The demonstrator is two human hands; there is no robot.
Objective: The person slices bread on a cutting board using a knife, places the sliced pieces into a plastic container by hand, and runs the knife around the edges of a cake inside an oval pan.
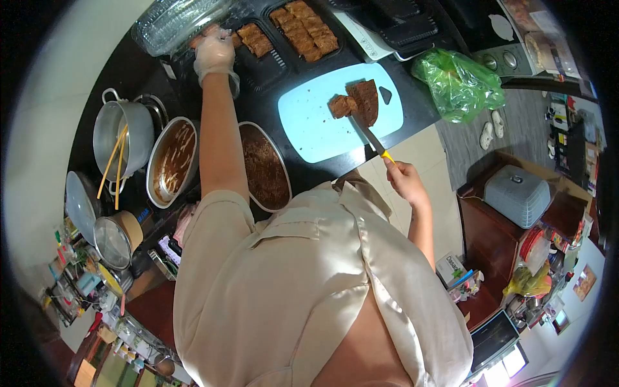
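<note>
Coming in from the head camera, the right hand [406, 182] has its fingers closed around the yellow handle of a knife [372, 137], low by the near edge of the tabletop [260, 106]. The blade slants up over the light blue cutting board [309, 129], and its end sits right at the brown cake: a small piece [342, 107] on the left and a larger wedge [366, 103] just beside it on the right, crumbs dotted around them. Over to the left hand [216, 55], and it's wearing a clear glove, arm stretched far forward, its fingers bent at the left end of a black tray [264, 76]; their tips are partly hidden, so whether they grip anything, I cannot tell. Just right of that hand, cut slices [255, 40] lie in the tray, and next door a second tray carries more slices [303, 31] in rows. Clear plastic lids [171, 29] crowd in on the hand's left. Nearer the body, two oval pans flank the left forearm, one smeared with brown [173, 161], the other coated dark inside [264, 168]. A green plastic bag [458, 87] rests right of the board.
</note>
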